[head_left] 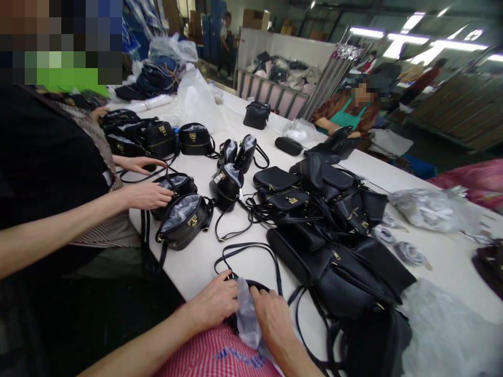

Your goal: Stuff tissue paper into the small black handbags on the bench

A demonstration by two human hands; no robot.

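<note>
A small black handbag [254, 283] lies at the table's front edge against my apron, its thin strap [251, 246] looped out behind it. My left hand [214, 301] is closed on the handbag's left rim, thumb and fingers bent over the edge. Crumpled translucent plastic [247, 314] sticks out of the opening between my hands. The fingers of my right hand [273, 317] are curled into the opening beside the plastic, so their tips are hidden. Behind my left hand stands an open black handbag [183, 222] stuffed with plastic, with a gold clasp.
A co-worker's hands [147, 195] handle another bag on my left. Heaped black bags [338, 262] and straps cover the table to my right, beside clear plastic [444, 330]. Several stuffed bags [194, 137] stand further back. Across the table sits a person in a green apron [348, 116].
</note>
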